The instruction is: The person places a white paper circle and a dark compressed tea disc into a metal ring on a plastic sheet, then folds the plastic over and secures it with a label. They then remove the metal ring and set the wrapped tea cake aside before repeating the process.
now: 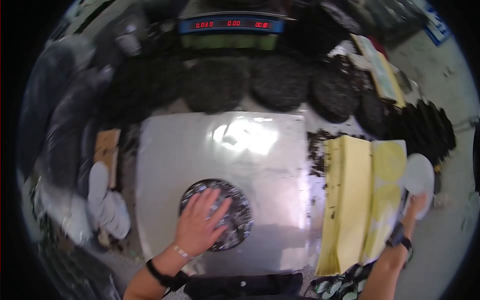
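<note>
A dark round cake of pressed, flaky material [239,210], with shiny glints on its surface, lies flat on a silvery metal sheet [165,150]. My left hand [201,220] rests on top of the cake, its fingers stretched out and spread. Far to the right, my right hand [416,204] reaches to a white round sheet [419,172] and touches its lower part. Motion smears those fingers, so their grip does not show. Just left of this hand lie a sheet with pale yellow circles [390,160] and a folded yellow stack [355,200].
Several dark round cakes [279,82] line the far side, below a digital scale [231,25] with red numbers. Dark crumbs [320,150] lie beside the metal sheet. White oval pieces [112,212] and a wooden block [107,150] are at left. Plastic bags [70,125] crowd the left edge.
</note>
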### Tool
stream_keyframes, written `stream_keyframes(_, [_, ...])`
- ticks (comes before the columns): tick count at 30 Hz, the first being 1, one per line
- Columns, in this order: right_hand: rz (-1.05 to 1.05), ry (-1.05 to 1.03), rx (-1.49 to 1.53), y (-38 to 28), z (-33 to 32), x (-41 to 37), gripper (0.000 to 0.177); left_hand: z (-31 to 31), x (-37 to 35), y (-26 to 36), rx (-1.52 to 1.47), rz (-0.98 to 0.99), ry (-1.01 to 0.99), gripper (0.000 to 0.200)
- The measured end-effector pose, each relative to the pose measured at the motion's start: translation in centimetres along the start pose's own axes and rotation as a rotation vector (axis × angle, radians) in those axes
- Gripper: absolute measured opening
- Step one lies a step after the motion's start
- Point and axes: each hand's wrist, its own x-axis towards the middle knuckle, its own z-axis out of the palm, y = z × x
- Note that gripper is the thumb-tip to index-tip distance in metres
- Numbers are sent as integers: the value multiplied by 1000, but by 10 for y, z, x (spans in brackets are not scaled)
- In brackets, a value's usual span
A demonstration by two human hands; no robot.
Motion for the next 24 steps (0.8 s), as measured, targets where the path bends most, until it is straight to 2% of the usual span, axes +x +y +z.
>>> stream_keyframes(1, [122,73,377,-109,-25,-76,69,-2,0,-1,-33,6,29,75])
stream_keyframes(2, [51,83,368,-178,-26,-125,69,-1,-3,-3,-48,18,32,73])
stream_keyframes(4, [12,-172,435,-269,-9,-251,63,-1,-7,-5,-92,36,68,71])
stream_keyframes(5, [31,-354,611,-296,16,-332,53,-1,-9,-5,-119,49,71,71])
stream_keyframes(7, [-526,-759,456,-285,53,-476,57,1,-11,-5,-79,50,97,68])
stream_keyframes(8, [-712,-927,450,-325,71,-547,69,4,-11,-5,-43,60,122,65])
stream_keyframes(9, [-1119,-1014,123,-384,70,-594,59,8,-12,-6,-41,70,123,65])
stream_keyframes(10, [-1145,-1120,117,-388,78,-629,71,14,-12,-9,-205,21,119,59])
stream_keyframes(11, [-1162,-1191,66,-393,82,-650,77,17,-12,-10,-372,-32,113,54])
stream_keyframes(12, [-1213,-1187,1,-390,89,-662,80,17,-11,-9,-509,-177,34,46])
stream_keyframes(13, [-1212,-1186,-6,-388,92,-670,80,17,-13,-11,-514,-174,33,46])
stream_keyframes(15, [-1300,-1290,-183,-388,97,-678,79,21,-17,-13,-798,-211,77,43])
stream_keyframes(16, [-1309,-1283,-207,-395,96,-679,81,20,-18,-10,-863,-306,55,43])
stream_keyframes(17, [-1304,-1285,-230,-405,93,-676,81,22,-18,-11,-880,-299,47,43])
stream_keyframes(19, [-1221,-1492,-280,-435,88,-664,81,26,-18,-13,-980,-288,66,43])
stream_keyframes(20, [-1214,-1496,-291,-451,85,-659,81,27,-17,-14,-1014,-286,70,43])
stream_keyframes(22, [-1160,-1561,-312,-482,91,-650,76,24,-15,-19,-786,-157,180,50])
stream_keyframes(23, [-1250,-1394,-101,-490,117,-657,71,21,-16,-19,-674,-100,232,54])
stream_keyframes(24, [-1265,-1323,-152,-465,150,-677,70,11,-17,-16,-903,-199,267,55])
